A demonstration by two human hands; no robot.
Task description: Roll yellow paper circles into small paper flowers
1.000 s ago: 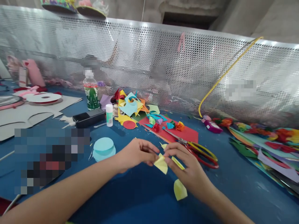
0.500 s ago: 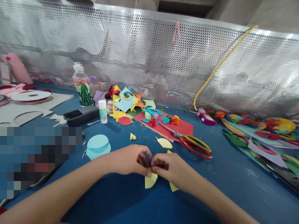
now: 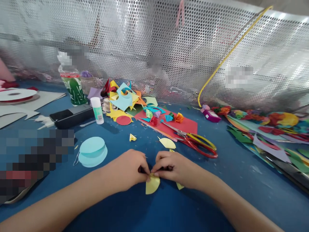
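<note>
Between both hands is a small fan-shaped piece of yellow paper [image 3: 152, 185], its wide part hanging toward me. My left hand [image 3: 133, 170] pinches its upper edge from the left. Close beside it, the thumb and fingers of my right hand [image 3: 170, 166] pinch the same paper at the top. Another yellow paper piece [image 3: 180, 186] lies partly hidden under my right hand. Beyond the hands rest a yellow paper wedge [image 3: 167, 143] and a small folded yellow piece [image 3: 132, 137]. Light-blue paper circles [image 3: 93, 154] lie to the left of my left hand.
Red-and-yellow-handled scissors [image 3: 201, 146] rest partly on a red paper sheet [image 3: 189, 125]. A glue stick [image 3: 97, 111] stands by a dark box [image 3: 71, 116] and a bottle [image 3: 72, 84]. Paper scraps [image 3: 124, 100] pile before a perforated metal panel [image 3: 135, 42]. Coloured paper [image 3: 272, 146] lies at right.
The view has tilted down and shifted slightly. Both hands stay together at the yellow paper; its fan shape now shows more fully below the fingers.
</note>
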